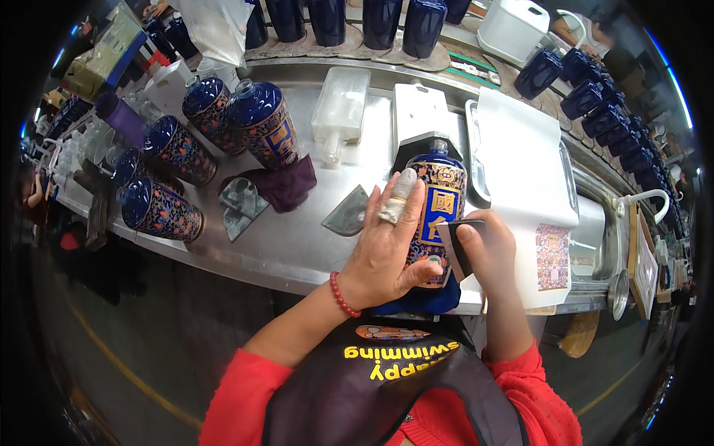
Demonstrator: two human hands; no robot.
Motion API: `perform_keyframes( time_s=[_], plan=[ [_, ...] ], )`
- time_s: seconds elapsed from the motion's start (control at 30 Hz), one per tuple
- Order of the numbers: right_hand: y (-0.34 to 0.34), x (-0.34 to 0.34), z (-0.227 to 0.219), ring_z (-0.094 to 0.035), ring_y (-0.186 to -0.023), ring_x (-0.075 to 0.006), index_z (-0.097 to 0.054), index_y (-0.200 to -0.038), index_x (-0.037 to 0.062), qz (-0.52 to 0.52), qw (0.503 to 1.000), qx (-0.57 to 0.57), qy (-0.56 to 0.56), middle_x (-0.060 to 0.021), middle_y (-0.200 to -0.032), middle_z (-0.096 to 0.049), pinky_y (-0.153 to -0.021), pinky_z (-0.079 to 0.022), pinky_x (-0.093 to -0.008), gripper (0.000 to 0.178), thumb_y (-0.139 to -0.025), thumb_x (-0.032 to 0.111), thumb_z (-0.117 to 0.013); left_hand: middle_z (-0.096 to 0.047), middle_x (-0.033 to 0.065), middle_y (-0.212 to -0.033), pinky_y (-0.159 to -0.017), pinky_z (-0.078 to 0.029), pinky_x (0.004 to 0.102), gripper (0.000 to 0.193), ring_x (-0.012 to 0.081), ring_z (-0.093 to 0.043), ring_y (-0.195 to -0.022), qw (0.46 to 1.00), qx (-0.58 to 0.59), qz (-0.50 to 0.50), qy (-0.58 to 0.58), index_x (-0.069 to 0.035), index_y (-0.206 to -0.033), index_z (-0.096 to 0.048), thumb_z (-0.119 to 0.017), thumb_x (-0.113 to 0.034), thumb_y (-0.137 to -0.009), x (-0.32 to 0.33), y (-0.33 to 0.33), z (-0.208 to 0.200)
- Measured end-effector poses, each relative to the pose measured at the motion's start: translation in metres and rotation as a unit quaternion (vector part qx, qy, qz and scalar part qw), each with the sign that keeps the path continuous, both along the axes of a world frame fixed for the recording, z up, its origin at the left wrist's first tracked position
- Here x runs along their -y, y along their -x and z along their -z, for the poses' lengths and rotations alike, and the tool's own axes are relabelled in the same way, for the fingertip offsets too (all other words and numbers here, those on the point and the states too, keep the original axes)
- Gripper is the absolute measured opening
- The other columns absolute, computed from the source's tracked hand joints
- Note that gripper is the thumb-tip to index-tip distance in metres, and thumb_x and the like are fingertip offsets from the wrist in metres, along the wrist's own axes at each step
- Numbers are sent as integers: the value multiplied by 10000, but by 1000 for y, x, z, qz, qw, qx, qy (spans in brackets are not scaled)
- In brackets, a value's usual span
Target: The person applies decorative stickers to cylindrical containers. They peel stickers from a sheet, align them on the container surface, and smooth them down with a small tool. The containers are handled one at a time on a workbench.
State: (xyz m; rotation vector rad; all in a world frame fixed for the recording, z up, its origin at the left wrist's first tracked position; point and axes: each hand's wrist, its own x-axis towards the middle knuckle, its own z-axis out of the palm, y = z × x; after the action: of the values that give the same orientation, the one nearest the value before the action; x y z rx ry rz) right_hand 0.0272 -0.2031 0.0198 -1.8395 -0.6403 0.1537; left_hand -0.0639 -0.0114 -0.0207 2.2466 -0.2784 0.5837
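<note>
A dark blue bottle [446, 186] with a colourful floral wrap and a blue, gold-edged label lies on its back in front of me, its neck pointing away. My left hand [390, 241] lies along the bottle's left side, fingers stretched out and thumb near its lower end. A grey cover and a pale wrap sit on two of its fingers. Between the thumb and fingers of my right hand [491, 249] is a thin, dark flat scraper [461, 253], its edge against the bottle's right side. Blue cloth [424, 301] shows under the bottle's near end.
Several wrapped bottles [260, 123] stand at left beside a purple cloth [286, 184] and grey triangular pieces [244, 207]. A clear empty bottle [341, 108] lies beyond. White sheets [513, 156] and a patterned label sheet [552, 256] lie at right. Plain blue bottles [381, 22] line the conveyor.
</note>
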Motion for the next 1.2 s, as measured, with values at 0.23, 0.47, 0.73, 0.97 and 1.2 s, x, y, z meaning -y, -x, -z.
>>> perform_keyframes(
  time_s=[0.23, 0.47, 0.73, 0.97, 1.2],
  plan=[
    [-10, 13, -11, -684, -874, -166, -638, -1153, -11, 66, 993, -66, 72, -104, -979, -723, -788, -550, -293, 283, -1010, 234, -643, -446, 371, -1451, -1118, -383, 463, 1059, 466, -497, -1326, 985, -46, 20, 167, 121, -1569, -161, -433, -710, -970, -10, -19, -13],
    [-29, -3, 12, -536, -1310, -428, -437, -1493, -40, -20, 961, 262, 88, -297, -1450, -509, -1106, -441, -452, 695, -821, -210, -479, -508, 341, -1409, -1079, -427, 421, 1064, 414, -556, -1288, 986, -68, 21, 149, 123, -1573, -127, -401, -717, -981, -11, -34, -18],
    [-26, -6, 28, -541, -1287, -422, -369, -1536, -31, -48, 972, 223, 59, -281, -1408, -542, -1113, -425, -454, 758, -807, -203, -483, -436, 338, -1485, -1136, -376, 413, 1058, 399, -486, -1371, 980, -81, 23, 180, 118, -1581, -81, -408, -697, -992, -8, -35, -12],
    [-23, 7, 24, -528, -1279, -418, -320, -1567, -17, -59, 989, 128, 38, -285, -1447, -504, -1104, -414, -444, 689, -904, -127, -474, -333, 351, -1554, -1193, -291, 427, 1051, 411, -373, -1457, 981, -87, 21, 174, 117, -1581, -105, -439, -684, -989, -13, -30, -7],
    [5, 25, 32, -507, -1291, -439, -373, -1546, 1, -76, 980, 169, 70, -280, -1486, -466, -1104, -413, -447, 656, -971, 147, -654, -321, 335, -1575, -1200, -270, 450, 1160, 426, -347, -1471, 991, -86, 39, 99, 97, -1588, -144, -523, -762, -906, -20, -26, -5]
  ],
)
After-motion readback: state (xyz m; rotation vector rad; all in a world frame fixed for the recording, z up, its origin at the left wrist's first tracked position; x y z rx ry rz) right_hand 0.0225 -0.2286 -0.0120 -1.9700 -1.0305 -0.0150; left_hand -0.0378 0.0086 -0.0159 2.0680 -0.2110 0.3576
